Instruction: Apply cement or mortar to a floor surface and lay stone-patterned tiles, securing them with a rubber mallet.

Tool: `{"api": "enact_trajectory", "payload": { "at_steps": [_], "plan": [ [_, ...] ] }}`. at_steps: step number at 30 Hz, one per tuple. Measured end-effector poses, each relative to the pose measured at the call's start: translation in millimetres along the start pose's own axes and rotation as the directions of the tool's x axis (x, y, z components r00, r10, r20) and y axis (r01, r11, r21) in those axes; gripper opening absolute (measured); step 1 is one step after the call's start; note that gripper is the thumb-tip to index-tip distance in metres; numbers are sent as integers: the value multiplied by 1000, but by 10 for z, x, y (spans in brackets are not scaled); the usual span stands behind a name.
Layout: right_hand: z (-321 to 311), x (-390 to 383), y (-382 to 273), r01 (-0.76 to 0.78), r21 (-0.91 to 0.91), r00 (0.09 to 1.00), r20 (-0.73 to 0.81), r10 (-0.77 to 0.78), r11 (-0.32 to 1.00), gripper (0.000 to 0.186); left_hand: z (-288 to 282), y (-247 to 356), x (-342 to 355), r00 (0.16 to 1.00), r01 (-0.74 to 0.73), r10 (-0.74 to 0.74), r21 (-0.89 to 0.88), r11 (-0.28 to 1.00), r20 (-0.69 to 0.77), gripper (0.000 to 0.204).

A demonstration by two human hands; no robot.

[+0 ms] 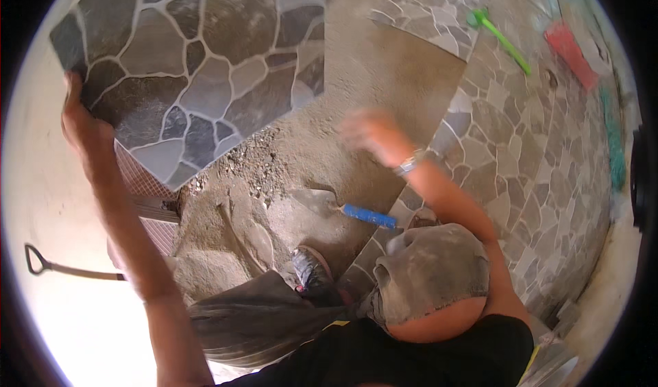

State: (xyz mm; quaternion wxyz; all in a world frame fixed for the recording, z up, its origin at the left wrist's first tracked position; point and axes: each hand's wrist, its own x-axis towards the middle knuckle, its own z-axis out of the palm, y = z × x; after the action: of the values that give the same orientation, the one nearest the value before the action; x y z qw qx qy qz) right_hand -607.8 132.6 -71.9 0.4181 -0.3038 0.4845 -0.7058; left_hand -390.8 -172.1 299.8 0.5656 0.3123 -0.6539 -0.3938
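A large tile [219, 51] with a grey and brown crazy-paving pattern is held up at the upper left, tilted above the ground. My left hand [86, 116] grips its left edge; part of the fingers is hidden behind it. My right hand [370, 133], a watch on its wrist, hovers over the smoothed grey mortar bed [404, 78], apart from the tile. Motion blurs its fingers, and I see nothing held in them. Below it lies a pointed trowel [369, 215] with a blue handle, its blade resting on the mortar.
Laid floor tiles [521, 147] of the same pattern spread across the right. On them lie a green mallet [504, 43] and a red rectangular object [572, 54]. Loose gravel [253, 161] sits under the raised tile. A shoe [312, 269] stands beside the mortar; a long-handled tool [75, 272] is far left.
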Motion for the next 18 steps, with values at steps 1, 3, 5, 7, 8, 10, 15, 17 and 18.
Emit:
{"api": "enact_trajectory", "payload": {
  "at_steps": [1,3,5,7,8,10,15,17,18],
  "plan": [
    [432,-108,234,-235,209,970,108,217,949,47,-86,-177,-83,998,60,-55,-150,987,36,45],
    [903,12,183,-257,428,966,107,233,867,47,-374,-562,-250,859,-506,420,617,603,294,44],
    [639,81,28,-123,461,989,-11,145,879,44,-55,-909,-749,955,-289,224,443,849,194,43],
    [343,37,-75,-66,275,936,-315,154,959,34,478,-974,-1288,953,255,-277,-171,952,-122,44],
    [264,-10,-125,-58,277,936,-319,148,959,34,486,-1192,-1327,907,337,-388,-272,901,-161,45],
    [-140,-229,-195,-74,-2,883,-465,64,997,28,720,-1476,-1657,793,495,-586,-387,778,-164,41],
    [-890,-575,-185,-146,-407,784,-603,-145,902,34,1246,-2214,-2661,560,739,-771,-239,630,-303,54],
    [-1147,-610,12,-212,-521,753,-627,-202,827,39,1279,-2615,-2882,553,719,-794,-336,608,-253,58],
    [-1203,-623,47,-203,-525,761,-616,-204,827,39,1318,-2658,-2943,554,712,-790,-343,613,-262,58]
  ]
}}
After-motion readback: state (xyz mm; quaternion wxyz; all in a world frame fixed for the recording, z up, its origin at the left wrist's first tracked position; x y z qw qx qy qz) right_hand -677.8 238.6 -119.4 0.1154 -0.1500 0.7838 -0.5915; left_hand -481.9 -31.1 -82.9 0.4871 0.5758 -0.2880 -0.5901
